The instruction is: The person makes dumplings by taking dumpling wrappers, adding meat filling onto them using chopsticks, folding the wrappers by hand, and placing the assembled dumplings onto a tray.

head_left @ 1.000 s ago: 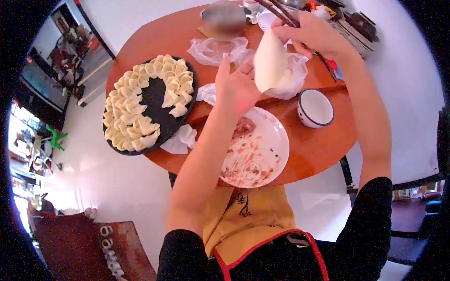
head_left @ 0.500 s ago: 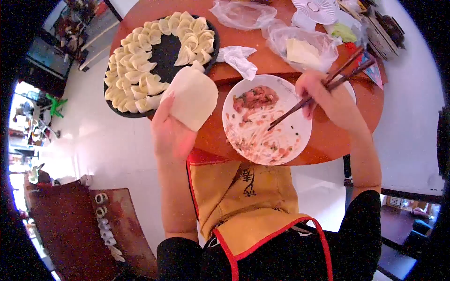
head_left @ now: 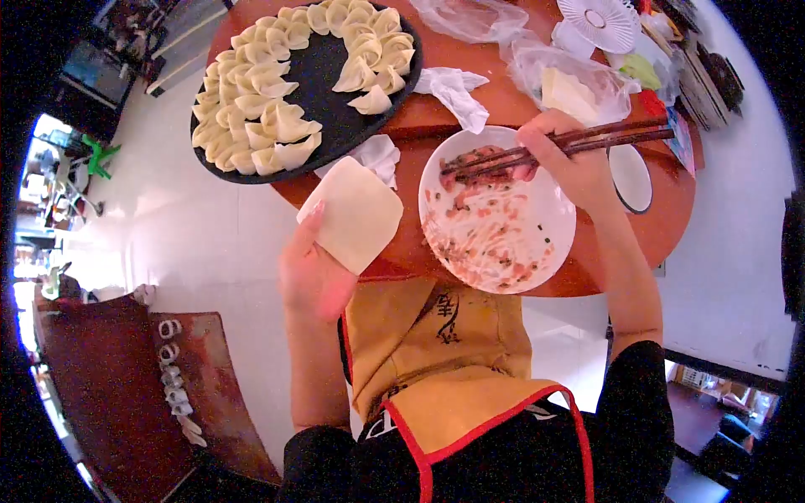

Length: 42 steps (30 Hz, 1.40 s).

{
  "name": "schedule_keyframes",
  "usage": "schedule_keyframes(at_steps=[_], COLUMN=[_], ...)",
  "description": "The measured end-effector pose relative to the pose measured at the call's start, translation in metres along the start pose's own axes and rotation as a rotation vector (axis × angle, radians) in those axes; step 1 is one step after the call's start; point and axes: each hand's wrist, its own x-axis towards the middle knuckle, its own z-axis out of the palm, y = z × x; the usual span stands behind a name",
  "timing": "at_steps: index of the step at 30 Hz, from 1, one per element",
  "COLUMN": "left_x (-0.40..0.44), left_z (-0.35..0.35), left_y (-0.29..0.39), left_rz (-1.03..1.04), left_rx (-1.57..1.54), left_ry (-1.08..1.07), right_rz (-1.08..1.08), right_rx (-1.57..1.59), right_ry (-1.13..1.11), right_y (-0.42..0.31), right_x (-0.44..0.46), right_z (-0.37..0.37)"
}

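My left hand holds a pale, flat dumpling wrapper by its lower left side, in front of the table edge. My right hand is closed round a pair of dark chopsticks. Their tips reach into the pink meat filling with green flecks, at the upper left of a white plate. Smears of filling cover much of the plate. Folded dumplings stand in a ring on a round black tray at the upper left.
A white bowl stands right of the plate. Crumpled tissues lie between tray and plate. Behind are a plastic bag with a stack of wrappers and a white slotted dish. The reddish table's curved edge faces me.
The chopsticks have swung from the plate's middle to the meat filling at its upper left and now lie flatter. My left hand still holds the wrapper, now clear of the tray. The view has shifted slightly.
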Motion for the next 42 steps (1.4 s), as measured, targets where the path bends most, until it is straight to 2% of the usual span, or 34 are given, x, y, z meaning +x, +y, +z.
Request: schedule_keyframes(at_steps=[7, 14, 19, 20, 24, 29, 34, 42], left_x=[-0.006, -0.014, -0.015, -0.015, -0.015, -0.015, -0.002, 0.001], left_z=[-0.009, -0.013, -0.012, -0.011, -0.007, 0.011, 0.037, 0.041], left_y=[-0.004, -0.003, -0.007, -0.006, -0.007, -0.012, -0.033, -0.035], left_rz=[0.000, -0.038, -0.022, -0.027, -0.018, -0.044, -0.141, -0.124], left_rx=[0.021, 0.008, 0.039, 0.025, 0.038, -0.038, -0.124, -0.148], left_ry=[0.074, 0.068, 0.087, 0.068, 0.059, -0.033, -0.123, -0.106], right_rz=[0.137, 0.172, 0.080, 0.162, 0.172, 0.011, -0.114, -0.030], right_rx=[0.037, 0.067, 0.158, 0.220, 0.300, 0.581, 0.625, 0.244], right_ry=[-0.015, 0.001, 0.036, 0.054, 0.148, 0.227, 0.202, 0.299], right_y=[0.009, 0.007, 0.013, 0.009, 0.010, -0.011, -0.023, -0.036], right_x=[-0.013, -0.019, -0.028, -0.031, -0.037, -0.044, -0.048, -0.063], right_z=[-0.009, -0.004, 0.010, 0.012, 0.013, 0.007, 0.026, 0.028])
